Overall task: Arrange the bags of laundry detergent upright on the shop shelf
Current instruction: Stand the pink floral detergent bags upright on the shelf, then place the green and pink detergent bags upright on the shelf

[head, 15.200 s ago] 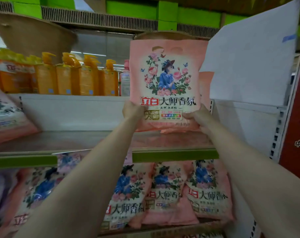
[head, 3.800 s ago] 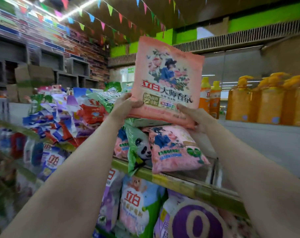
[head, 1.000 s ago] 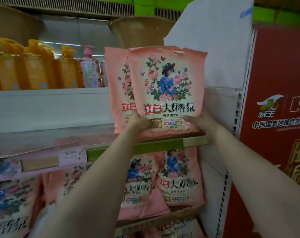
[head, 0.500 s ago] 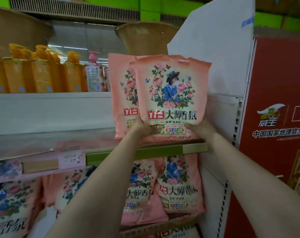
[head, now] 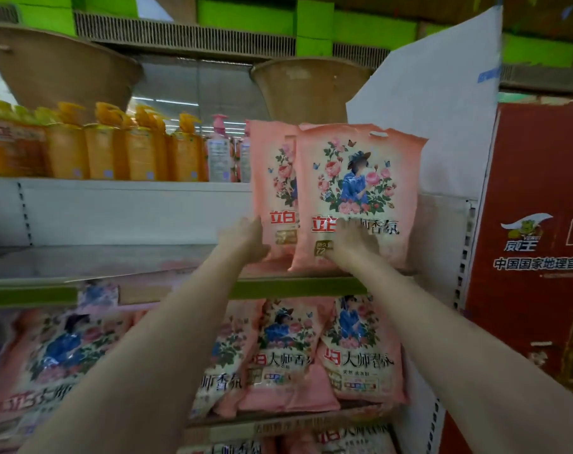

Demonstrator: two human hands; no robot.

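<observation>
Front detergent bag (head: 360, 198) upright at right end of shelf (head: 180, 288), overlapping second bag (head: 272, 191) behind. Right hand (head: 350, 245) flat against front bag, fingers spread; left hand (head: 246, 240) open, touching second bag's edge. Risk: soft bags slump forward off shelf lip once support lifts; orange bottles (head: 114, 149) well apart.

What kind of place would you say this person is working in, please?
Most likely a shop's cleaning-goods aisle: pink laundry detergent bags stand on a metal shelf with a green price rail, orange pump bottles line the tier above, and more identical bags fill the shelf below.
</observation>
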